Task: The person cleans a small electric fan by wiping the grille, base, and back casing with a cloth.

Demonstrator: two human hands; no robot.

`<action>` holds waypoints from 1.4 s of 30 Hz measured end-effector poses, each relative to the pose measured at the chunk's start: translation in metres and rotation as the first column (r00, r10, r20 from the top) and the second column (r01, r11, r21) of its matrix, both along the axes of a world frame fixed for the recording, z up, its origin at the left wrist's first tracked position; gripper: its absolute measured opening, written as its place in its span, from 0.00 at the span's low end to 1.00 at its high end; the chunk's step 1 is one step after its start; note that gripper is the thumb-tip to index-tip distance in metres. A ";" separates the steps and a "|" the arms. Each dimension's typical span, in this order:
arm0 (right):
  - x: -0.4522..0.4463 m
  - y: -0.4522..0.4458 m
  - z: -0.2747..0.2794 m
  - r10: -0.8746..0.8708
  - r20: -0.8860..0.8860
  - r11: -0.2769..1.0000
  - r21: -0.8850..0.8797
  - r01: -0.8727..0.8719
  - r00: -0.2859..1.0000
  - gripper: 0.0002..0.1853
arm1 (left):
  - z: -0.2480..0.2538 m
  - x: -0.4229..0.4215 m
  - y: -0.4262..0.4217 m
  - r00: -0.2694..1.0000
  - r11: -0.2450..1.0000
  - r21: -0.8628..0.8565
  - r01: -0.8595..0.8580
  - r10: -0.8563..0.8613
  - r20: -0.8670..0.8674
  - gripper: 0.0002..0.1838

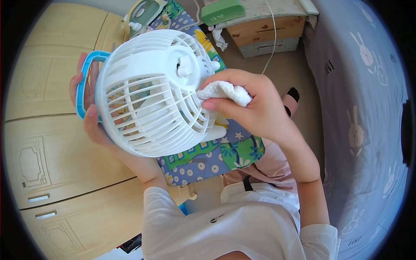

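Observation:
A white plastic fan housing point(151, 99) with slatted vents and a knob on its back is held up in front of me, tilted. My left hand point(89, 102) grips it at the left, fingers around the blue handle point(81, 93) and rim. In my right hand point(255, 99) a white cloth point(227, 92) is pinched between thumb and fingers. The cloth's tip touches the slats at the fan's right side. Parts of the left fingers are hidden behind the handle and housing.
Beneath the fan lies an ironing board point(203, 167) with a patterned cover. An iron point(145, 13) stands at its far end. A green digital clock point(223, 12) sits on a drawer cabinet point(268, 32). Cream cupboards point(65, 147) line the left; a rabbit-print cover point(355, 108) hangs right.

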State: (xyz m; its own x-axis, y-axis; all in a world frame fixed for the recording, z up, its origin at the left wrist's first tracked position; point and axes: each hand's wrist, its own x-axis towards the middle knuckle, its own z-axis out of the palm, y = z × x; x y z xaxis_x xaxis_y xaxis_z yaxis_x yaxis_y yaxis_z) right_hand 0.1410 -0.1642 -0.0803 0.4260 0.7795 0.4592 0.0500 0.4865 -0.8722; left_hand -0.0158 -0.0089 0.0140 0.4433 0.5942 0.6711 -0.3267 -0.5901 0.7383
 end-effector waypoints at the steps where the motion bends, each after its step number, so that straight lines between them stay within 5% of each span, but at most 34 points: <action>1: 0.005 -0.002 0.004 0.087 -0.017 0.993 -0.084 -0.088 0.996 0.12 | 0.000 -0.001 0.001 1.000 1.000 0.002 -0.002 0.002 0.002 0.32; 2: 0.010 -0.005 0.006 0.088 -0.015 0.992 -0.084 -0.089 0.996 0.12 | 0.000 -0.002 0.003 1.000 1.000 0.016 0.000 0.000 -0.006 0.32; 5: 0.019 -0.007 0.009 0.340 -0.433 0.889 -0.142 -0.436 0.835 0.10 | -0.001 -0.006 0.007 1.000 0.999 0.036 0.020 -0.019 -0.012 0.32; 9: 0.011 0.001 0.012 0.365 -0.523 0.893 -0.037 -0.449 0.770 0.09 | -0.002 -0.005 0.005 1.000 0.999 0.039 0.023 -0.022 -0.008 0.31; 12: 0.007 0.002 0.011 0.163 -0.294 0.969 -0.131 -0.209 0.942 0.09 | -0.001 0.000 0.000 0.999 1.000 0.002 -0.006 0.006 0.032 0.32; 14: 0.004 0.003 0.007 -0.045 0.062 0.999 0.004 0.045 0.997 0.09 | -0.002 0.000 -0.001 0.999 1.000 -0.005 -0.010 0.010 0.039 0.32; 24: 0.009 0.000 0.010 0.133 0.048 0.991 -0.026 -0.132 0.990 0.09 | -0.004 -0.002 -0.002 0.998 0.998 0.012 -0.060 0.060 0.021 0.30; 26: 0.020 -0.001 0.016 0.228 0.245 0.973 -0.027 -0.229 0.942 0.09 | -0.004 -0.001 -0.004 0.999 1.000 -0.012 -0.018 0.018 0.032 0.31; 29: 0.043 -0.007 0.024 0.412 0.309 0.911 -0.121 -0.394 0.857 0.09 | -0.003 -0.005 0.004 0.998 0.998 -0.018 0.057 -0.056 0.040 0.32; 30: 0.044 -0.011 0.021 0.407 0.312 0.913 -0.118 -0.390 0.858 0.09 | -0.003 -0.005 0.008 0.995 0.996 -0.005 0.092 -0.092 0.035 0.32; 32: 0.037 -0.022 0.013 0.161 0.023 0.978 -0.136 -0.157 0.987 0.08 | -0.003 -0.001 0.002 0.995 0.996 -0.016 0.087 -0.086 0.048 0.32; 36: -0.003 -0.031 -0.019 0.030 -0.205 0.994 -0.099 -0.051 0.978 0.10 | -0.003 0.000 0.000 0.996 0.997 -0.041 0.063 -0.060 0.071 0.32; 40: -0.023 -0.026 -0.039 -0.076 -0.143 0.997 -0.004 0.076 0.987 0.12 | -0.004 -0.001 0.002 0.997 0.997 -0.043 0.060 -0.057 0.053 0.32; 42: -0.019 -0.020 -0.045 -0.067 0.054 0.986 0.157 0.058 0.996 0.13 | -0.004 0.002 0.001 0.998 0.999 -0.041 0.030 -0.027 0.064 0.32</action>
